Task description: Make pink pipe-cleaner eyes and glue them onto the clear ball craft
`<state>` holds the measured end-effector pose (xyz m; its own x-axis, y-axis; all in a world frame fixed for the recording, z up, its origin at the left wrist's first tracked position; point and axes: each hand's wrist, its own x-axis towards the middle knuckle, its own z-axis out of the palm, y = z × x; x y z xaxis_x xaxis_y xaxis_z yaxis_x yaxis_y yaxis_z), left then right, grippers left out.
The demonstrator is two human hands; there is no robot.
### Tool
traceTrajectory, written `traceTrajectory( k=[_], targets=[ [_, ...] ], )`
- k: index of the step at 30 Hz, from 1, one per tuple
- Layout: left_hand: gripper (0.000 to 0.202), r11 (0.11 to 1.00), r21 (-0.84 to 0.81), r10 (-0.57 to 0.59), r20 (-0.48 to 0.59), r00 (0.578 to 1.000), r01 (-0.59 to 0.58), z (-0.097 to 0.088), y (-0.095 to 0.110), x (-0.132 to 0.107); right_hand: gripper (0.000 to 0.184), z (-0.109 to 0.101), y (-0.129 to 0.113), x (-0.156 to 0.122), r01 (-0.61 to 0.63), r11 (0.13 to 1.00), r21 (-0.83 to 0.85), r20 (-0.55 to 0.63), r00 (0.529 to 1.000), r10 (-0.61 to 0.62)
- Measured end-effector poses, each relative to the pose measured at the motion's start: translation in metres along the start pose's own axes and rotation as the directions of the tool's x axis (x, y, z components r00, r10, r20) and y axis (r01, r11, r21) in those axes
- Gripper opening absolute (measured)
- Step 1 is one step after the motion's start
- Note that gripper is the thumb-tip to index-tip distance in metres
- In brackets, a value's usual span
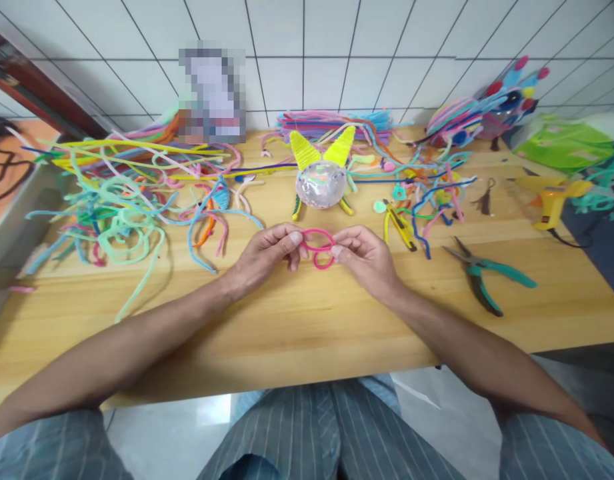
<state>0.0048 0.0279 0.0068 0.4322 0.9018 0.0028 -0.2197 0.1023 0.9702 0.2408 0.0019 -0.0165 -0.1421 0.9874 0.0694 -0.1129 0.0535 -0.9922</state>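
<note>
Between my hands is a pink pipe cleaner (323,261) bent into loops, one wide loop above a smaller round one. My left hand (279,248) pinches its left side between thumb and fingers. On the opposite side, the thumb and fingers of my right hand (361,257) are closed on it too. Just beyond my hands stands a clear, shiny ball figure (321,185) with two yellow pipe-cleaner ears (303,149) and short yellow and green legs.
Loose pipe cleaners (127,227) lie heaped at left. More pipe cleaners, a yellow utility knife (401,225), pliers (477,270) and a yellow glue gun (549,200) with a cord are at right. A bundle (331,127) lies against the tiled wall.
</note>
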Motion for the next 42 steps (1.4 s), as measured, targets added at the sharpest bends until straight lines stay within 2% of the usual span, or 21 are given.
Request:
traceTrajectory(
  k=[6, 10, 18, 27, 38, 42],
  targets=[
    [0.039, 0.977, -0.208, -0.045, -0.031, 0.998, 0.038, -0.001, -0.015, 0.003, 0.048, -0.002, 0.001, 0.000, -0.097, 0.995, 0.034, 0.022, 0.995, 0.096],
    [0.043, 0.954, -0.291, -0.083, -0.033, 0.996, 0.070, 0.000, -0.019, 0.003, 0.047, 0.000, -0.002, -0.001, -0.130, 0.990, 0.048, 0.025, 0.991, 0.129],
    [0.030, 0.941, -0.328, -0.100, -0.043, 0.994, 0.081, 0.002, -0.014, 0.006, 0.048, 0.004, -0.007, -0.004, -0.180, 0.981, 0.078, 0.039, 0.983, 0.178],
    [0.033, 0.943, -0.315, -0.121, -0.010, 0.993, 0.112, 0.001, -0.010, 0.001, 0.050, 0.004, -0.004, -0.002, -0.209, 0.970, 0.124, 0.025, 0.978, 0.207],
    [0.030, 0.944, -0.309, -0.151, -0.086, 0.985, 0.118, -0.001, -0.012, 0.000, 0.044, 0.008, -0.007, -0.007, -0.252, 0.960, 0.124, 0.060, 0.967, 0.246],
    [0.026, 0.937, -0.315, -0.176, -0.060, 0.983, 0.149, -0.002, -0.012, -0.004, 0.039, 0.006, -0.007, -0.010, -0.250, 0.964, 0.092, 0.057, 0.968, 0.245]
  ],
)
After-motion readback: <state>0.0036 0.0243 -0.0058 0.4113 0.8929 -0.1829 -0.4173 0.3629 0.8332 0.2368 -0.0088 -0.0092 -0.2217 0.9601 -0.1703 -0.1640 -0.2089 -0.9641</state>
